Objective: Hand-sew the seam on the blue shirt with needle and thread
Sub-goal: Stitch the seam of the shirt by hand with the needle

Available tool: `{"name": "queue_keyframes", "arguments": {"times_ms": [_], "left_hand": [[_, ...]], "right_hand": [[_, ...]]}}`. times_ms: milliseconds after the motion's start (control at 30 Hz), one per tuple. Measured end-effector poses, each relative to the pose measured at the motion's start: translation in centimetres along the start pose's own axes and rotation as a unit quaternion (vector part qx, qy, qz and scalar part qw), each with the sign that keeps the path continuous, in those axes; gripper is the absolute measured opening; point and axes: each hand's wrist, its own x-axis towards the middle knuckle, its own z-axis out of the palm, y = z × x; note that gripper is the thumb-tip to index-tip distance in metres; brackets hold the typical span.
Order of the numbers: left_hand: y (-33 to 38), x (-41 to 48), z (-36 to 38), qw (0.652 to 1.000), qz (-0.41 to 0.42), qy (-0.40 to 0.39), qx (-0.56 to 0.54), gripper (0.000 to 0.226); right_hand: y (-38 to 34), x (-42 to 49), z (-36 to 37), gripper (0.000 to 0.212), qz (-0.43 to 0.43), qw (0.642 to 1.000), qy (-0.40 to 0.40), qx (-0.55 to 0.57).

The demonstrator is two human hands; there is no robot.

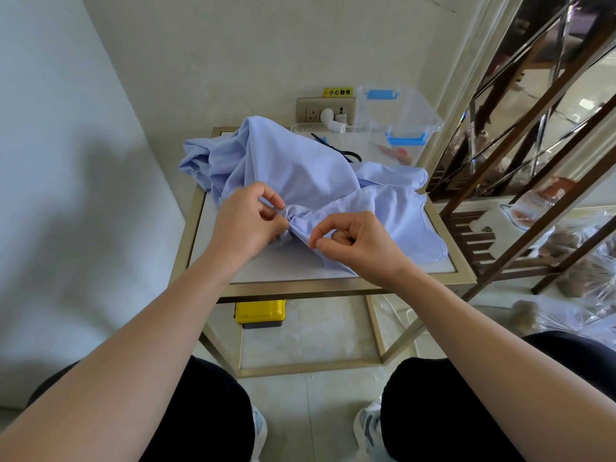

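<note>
The light blue shirt (300, 171) lies crumpled over a small white-topped table (333, 266) with a brass frame. My left hand (248, 221) pinches a gathered fold of the shirt at the table's front left. Just right of it, my right hand (353, 240) has thumb and forefinger pressed together at the fold's edge, with the other fingers curled. The needle and thread are too small to make out between those fingertips.
Black-handled scissors (336, 150) lie behind the shirt. A clear plastic box with blue clips (400, 115) stands at the back right, by a wall socket (325, 110). A yellow case (260, 313) sits under the table. A brown metal rack (500, 208) stands to the right.
</note>
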Motion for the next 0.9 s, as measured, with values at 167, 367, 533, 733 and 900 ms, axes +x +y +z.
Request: {"name": "queue_keyframes", "arguments": {"times_ms": [167,367,533,733,900], "left_hand": [[-0.3,0.1,-0.1,1.000,-0.003,0.009,-0.012,0.018],[-0.3,0.1,-0.3,1.000,0.013,-0.008,-0.010,0.014],[-0.1,0.0,-0.2,0.999,0.031,-0.023,-0.012,0.017],[0.0,-0.1,-0.7,0.999,0.028,-0.003,0.028,0.010],[0.4,-0.2,-0.3,0.997,0.018,0.030,0.064,0.007]], "right_hand": [[0.6,-0.2,-0.8,0.021,0.018,0.999,-0.038,0.007],[0.7,0.3,-0.7,0.012,0.015,0.997,0.073,-0.002],[1.3,2.1,0.6,0.016,0.008,0.986,0.110,-0.123],[2.6,2.7,0.2,0.019,0.036,0.967,0.174,-0.181],[2.3,2.3,-0.2,0.017,0.036,0.962,0.235,-0.136]]}}
